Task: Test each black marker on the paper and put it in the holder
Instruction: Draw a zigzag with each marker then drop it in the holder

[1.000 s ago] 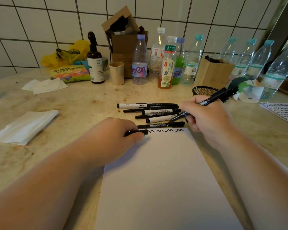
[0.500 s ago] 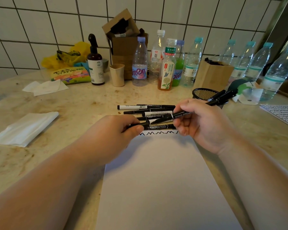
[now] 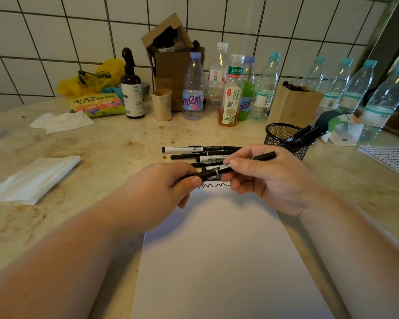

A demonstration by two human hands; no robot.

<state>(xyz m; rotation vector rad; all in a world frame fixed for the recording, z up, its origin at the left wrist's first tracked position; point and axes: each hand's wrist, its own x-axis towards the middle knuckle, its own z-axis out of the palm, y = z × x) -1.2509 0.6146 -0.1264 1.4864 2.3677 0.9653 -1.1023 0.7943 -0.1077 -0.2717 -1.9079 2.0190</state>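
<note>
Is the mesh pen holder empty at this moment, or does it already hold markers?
Not empty. The mesh holder stands upright with black markers leaning out over its right rim; the exact count cannot be told.

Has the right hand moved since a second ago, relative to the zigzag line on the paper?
Yes. The right hand has lifted from the zigzag line's right end and brought its black marker toward the left hand.

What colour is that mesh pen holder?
Black; the mesh holder shows best in the head view.
</note>
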